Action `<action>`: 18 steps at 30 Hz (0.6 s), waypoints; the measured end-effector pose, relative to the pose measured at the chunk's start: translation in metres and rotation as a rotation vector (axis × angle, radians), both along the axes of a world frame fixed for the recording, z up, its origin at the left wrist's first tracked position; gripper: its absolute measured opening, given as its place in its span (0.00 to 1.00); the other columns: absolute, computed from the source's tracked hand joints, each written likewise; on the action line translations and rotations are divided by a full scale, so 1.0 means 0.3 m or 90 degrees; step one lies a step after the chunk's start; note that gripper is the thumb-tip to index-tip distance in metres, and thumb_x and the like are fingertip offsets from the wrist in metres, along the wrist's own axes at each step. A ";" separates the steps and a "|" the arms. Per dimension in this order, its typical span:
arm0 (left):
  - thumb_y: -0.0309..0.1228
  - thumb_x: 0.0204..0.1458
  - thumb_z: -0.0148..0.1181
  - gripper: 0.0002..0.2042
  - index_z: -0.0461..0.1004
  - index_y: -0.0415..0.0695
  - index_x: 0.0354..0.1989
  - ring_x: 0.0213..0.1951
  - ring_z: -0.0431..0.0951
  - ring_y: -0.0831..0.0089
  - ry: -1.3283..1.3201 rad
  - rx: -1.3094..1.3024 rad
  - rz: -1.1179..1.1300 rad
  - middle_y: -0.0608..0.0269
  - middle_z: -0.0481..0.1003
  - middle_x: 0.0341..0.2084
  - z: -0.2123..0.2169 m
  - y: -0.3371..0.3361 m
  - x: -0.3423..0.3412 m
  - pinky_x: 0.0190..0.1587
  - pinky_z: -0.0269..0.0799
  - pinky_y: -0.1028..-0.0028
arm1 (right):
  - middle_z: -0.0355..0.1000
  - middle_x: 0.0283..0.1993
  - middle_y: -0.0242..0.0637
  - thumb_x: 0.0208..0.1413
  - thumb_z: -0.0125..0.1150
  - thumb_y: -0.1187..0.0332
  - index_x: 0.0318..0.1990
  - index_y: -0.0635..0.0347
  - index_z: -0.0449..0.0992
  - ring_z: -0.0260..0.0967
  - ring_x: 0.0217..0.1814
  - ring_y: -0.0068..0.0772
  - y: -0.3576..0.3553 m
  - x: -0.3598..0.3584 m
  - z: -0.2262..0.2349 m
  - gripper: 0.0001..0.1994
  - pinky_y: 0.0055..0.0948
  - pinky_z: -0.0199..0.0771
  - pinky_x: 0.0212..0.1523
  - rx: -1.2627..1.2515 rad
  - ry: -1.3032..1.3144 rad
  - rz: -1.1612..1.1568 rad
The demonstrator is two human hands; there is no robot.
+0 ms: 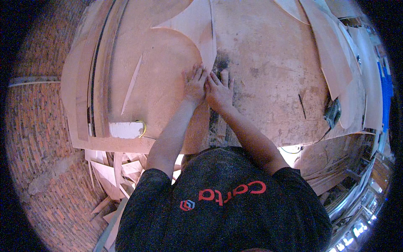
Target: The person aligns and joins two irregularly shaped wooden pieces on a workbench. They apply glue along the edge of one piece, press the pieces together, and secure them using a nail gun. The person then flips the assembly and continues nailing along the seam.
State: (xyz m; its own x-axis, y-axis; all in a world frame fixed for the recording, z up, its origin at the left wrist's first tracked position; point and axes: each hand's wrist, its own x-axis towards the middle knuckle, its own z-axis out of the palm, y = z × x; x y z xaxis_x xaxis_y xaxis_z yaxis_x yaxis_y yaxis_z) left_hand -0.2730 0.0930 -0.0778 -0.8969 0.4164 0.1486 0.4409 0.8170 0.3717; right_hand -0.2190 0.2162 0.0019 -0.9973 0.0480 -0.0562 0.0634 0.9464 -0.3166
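A thin, pale wooden sheet piece (pixel 204 29) with a deep concave curve cut in its left side lies at the top middle of the workbench. It narrows to a tip toward me. My left hand (pixel 195 87) lies at that narrow end, its fingers stretched forward on the wood. Close beside it, my right hand (pixel 219 91) rests with fingers extended, and the inner edges of the two hands touch or nearly touch. Neither hand appears to grip anything. What lies under the palms is hidden.
The workbench (pixel 268 75) carries a wood sliver (pixel 132 84), a white block (pixel 126 130) with a yellow loop, a thin dark stick (pixel 302 106) and a dark corded tool (pixel 332 113). Curved sheets (pixel 329 50) lie right. Offcuts (pixel 107 172) fill the lower left near a brick wall (pixel 37 122).
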 end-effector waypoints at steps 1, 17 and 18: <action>0.36 0.59 0.49 0.23 0.69 0.49 0.64 0.74 0.49 0.60 0.020 0.101 -0.002 0.61 0.58 0.70 0.005 -0.005 0.005 0.68 0.27 0.32 | 0.58 0.74 0.29 0.65 0.46 0.56 0.66 0.48 0.67 0.38 0.80 0.54 0.000 0.002 -0.001 0.23 0.70 0.30 0.72 0.006 0.009 0.001; 0.34 0.57 0.55 0.32 0.55 0.51 0.72 0.74 0.48 0.67 -0.049 -0.072 -0.194 0.66 0.52 0.73 0.113 -0.148 0.055 0.72 0.31 0.40 | 0.59 0.73 0.33 0.55 0.60 0.55 0.64 0.51 0.68 0.35 0.79 0.60 0.011 0.004 -0.012 0.29 0.72 0.27 0.72 -0.019 0.027 0.017; 0.34 0.57 0.54 0.33 0.53 0.52 0.73 0.75 0.47 0.68 -0.036 -0.079 -0.203 0.67 0.51 0.74 0.118 -0.149 0.054 0.72 0.31 0.41 | 0.59 0.73 0.34 0.55 0.60 0.56 0.64 0.51 0.68 0.36 0.79 0.60 0.010 0.003 -0.011 0.29 0.72 0.27 0.72 -0.026 0.018 0.013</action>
State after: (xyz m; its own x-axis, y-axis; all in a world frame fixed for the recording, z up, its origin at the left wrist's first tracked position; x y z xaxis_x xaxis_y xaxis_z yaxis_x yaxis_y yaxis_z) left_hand -0.2568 0.0484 -0.0423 -0.7238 0.6893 0.0329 0.6632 0.6816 0.3093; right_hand -0.2182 0.2192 -0.0014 -0.9993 0.0258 -0.0287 0.0343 0.9336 -0.3566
